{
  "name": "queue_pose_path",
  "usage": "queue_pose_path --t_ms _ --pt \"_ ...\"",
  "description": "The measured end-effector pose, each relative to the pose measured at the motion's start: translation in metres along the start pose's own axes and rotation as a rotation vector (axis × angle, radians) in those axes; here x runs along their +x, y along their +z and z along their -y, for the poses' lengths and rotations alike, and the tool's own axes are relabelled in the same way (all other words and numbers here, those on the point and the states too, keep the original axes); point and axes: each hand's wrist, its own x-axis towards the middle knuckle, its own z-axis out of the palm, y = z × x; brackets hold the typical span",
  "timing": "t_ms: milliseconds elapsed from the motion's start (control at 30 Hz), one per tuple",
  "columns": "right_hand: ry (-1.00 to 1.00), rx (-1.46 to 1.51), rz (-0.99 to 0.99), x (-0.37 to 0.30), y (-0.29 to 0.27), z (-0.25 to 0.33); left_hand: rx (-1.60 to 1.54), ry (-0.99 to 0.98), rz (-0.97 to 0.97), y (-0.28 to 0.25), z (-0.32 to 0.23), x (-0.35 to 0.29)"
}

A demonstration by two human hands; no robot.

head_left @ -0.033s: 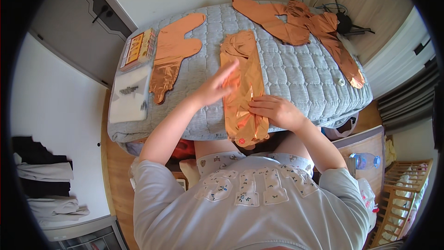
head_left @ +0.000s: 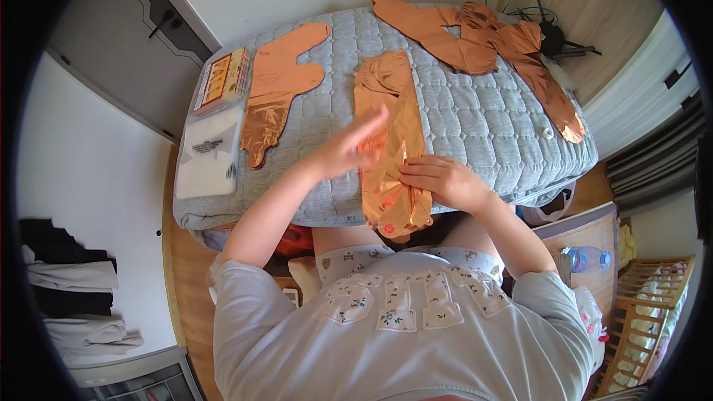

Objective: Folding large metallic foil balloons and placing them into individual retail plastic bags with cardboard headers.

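A flat, folded copper foil balloon (head_left: pixel 392 104) lies lengthwise on the quilted mattress in front of me. Its near end, with a small red round mark, hangs past the mattress edge over my lap. My right hand (head_left: pixel 445 180) grips the balloon's right side, fingers together on top and creases fanning out from them; its thumb is hidden. My left hand (head_left: pixel 349 146) is over the balloon's left side, fingers stretched and apart, slightly blurred, with nothing in it. Whether it touches the foil I cannot tell.
Another flat copper balloon (head_left: pixel 286 78) lies left on the mattress (head_left: pixel 475 126), beside a patterned box (head_left: pixel 223 82) and a clear plastic packet (head_left: pixel 208 156). More copper foil (head_left: pixel 468 37) spreads along the far right, near a black device (head_left: pixel 553 37). A plastic bottle (head_left: pixel 587 258) lies at lower right.
My left hand has shifted slightly down toward me above the foil, its fingers still stretched. The right hand keeps its place on the balloon.
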Motion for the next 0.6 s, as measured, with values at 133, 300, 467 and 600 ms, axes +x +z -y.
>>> queue_pose_path --t_ms 133,300,467,600 --pt "0.033 0.037 -0.003 -0.007 -0.003 0.003 0.368 0.133 0.289 0.005 -0.038 -0.025" --pt "0.006 0.022 -0.015 -0.005 -0.002 0.007 0.677 0.111 0.322 0.019 -0.057 -0.038" --pt "0.179 0.05 -0.049 -0.004 0.0 0.016 0.738 0.15 0.299 0.025 -0.05 -0.04" --pt "0.293 -0.067 -0.087 -0.005 0.004 0.019 0.843 0.163 0.314 0.028 -0.044 -0.042"
